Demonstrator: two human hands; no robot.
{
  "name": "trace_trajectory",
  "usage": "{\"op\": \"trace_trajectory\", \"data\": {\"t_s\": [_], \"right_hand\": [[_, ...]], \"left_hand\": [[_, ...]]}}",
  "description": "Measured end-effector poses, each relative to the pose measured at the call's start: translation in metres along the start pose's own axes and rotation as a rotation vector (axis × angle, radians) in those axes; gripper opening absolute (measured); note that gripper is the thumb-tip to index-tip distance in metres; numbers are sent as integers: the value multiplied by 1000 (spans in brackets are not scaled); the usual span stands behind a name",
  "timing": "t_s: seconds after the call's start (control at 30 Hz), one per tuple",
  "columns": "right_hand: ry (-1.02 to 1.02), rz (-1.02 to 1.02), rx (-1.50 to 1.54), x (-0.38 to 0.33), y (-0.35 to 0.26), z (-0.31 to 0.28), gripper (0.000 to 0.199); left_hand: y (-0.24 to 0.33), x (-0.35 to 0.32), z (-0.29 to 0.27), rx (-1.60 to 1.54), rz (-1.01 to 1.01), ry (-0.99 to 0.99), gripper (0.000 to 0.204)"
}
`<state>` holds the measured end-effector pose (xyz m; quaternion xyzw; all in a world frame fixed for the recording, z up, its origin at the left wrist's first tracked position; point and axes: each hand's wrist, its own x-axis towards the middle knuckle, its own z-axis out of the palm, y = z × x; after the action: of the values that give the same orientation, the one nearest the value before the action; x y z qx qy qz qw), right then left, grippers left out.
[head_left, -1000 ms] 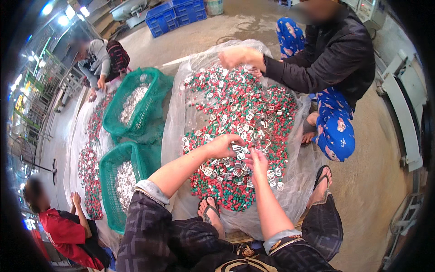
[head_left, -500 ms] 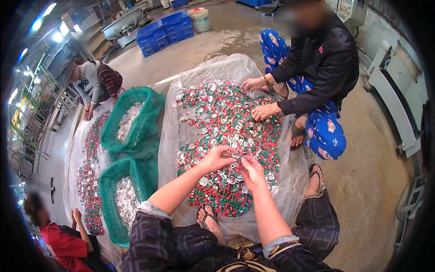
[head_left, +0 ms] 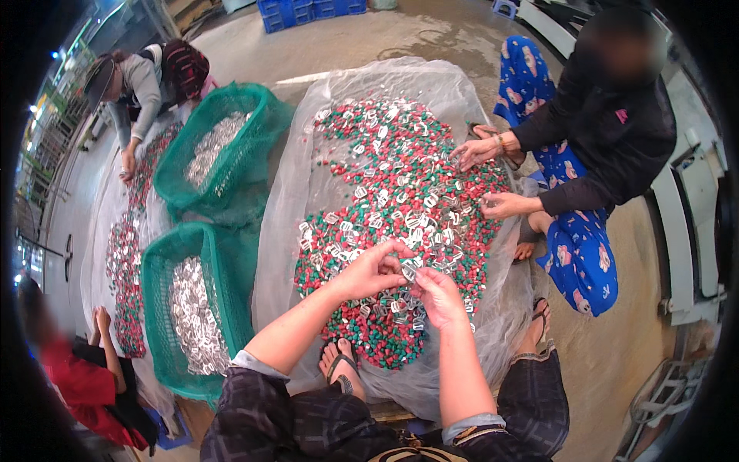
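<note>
In front of me, a small silvery metal buckle (head_left: 409,270) is pinched between my two hands, above the pile. My left hand (head_left: 368,273) grips it from the left with thumb and fingers closed. From the right, the fingertips of my right hand (head_left: 440,299) close on the same piece; they partly cover it. Below lies a wide heap of red and green pebble-like pieces (head_left: 381,343) with many flat metal buckles (head_left: 419,221) mixed in, spread on a whitish mesh sheet (head_left: 289,215).
To my left stand two green mesh-covered baskets (head_left: 148,266) holding metal buckles (head_left: 198,316). A co-worker (head_left: 589,146) squats at the right, both hands over the heap. Two more people sit by another strip of pieces (head_left: 127,266). Blue crates (head_left: 289,14) stand at the far edge.
My view has shifted, bringing the baskets nearer. My hands still hold a metal piece together. The co-worker at the right has raised both hands slightly off the heap; the far-left person leans lower.
</note>
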<state>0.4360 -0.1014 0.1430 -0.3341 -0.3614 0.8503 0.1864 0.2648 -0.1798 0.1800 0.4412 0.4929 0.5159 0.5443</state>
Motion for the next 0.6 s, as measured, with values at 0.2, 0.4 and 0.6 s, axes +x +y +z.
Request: {"op": "trace_trajectory", "data": {"t_s": [0.2, 0.4, 0.6], "right_hand": [[-41, 61, 286, 0, -3, 22, 6], [-188, 46, 345, -17, -16, 42, 8], [-214, -38, 306, -26, -26, 54, 9]], "left_hand": [[-6, -15, -11, -109, 18, 78, 21], [6, -27, -4, -474, 67, 75, 17], [29, -34, 7, -264, 144, 132, 16]]}}
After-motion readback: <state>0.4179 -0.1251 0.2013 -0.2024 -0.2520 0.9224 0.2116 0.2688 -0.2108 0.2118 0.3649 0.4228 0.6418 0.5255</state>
